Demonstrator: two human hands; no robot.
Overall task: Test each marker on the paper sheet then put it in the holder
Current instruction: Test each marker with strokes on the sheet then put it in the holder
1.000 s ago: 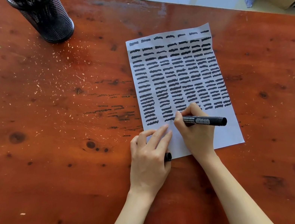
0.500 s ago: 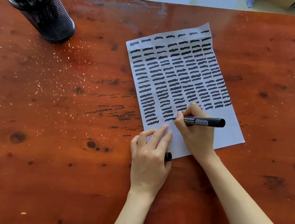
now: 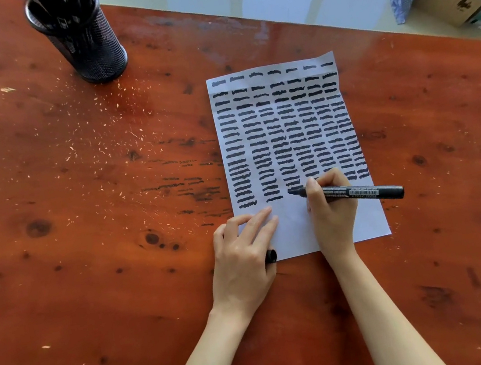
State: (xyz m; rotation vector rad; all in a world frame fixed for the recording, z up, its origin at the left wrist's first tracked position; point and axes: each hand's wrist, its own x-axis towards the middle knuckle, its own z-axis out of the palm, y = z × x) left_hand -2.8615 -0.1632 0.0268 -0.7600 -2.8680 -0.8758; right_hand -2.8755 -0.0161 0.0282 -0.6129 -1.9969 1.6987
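Marker [image 3: 359, 191] pinched in right hand [image 3: 332, 211], tip poking out at 9 o'clock onto paper sheet [image 3: 302, 229]; left hand [image 3: 243, 262] fingers flat on paper, cap [image 3: 271, 256] tucked under.

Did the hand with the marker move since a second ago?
Yes. The right hand slid rightward along the paper, and the marker tip now shows past the row's fresh dark stroke.
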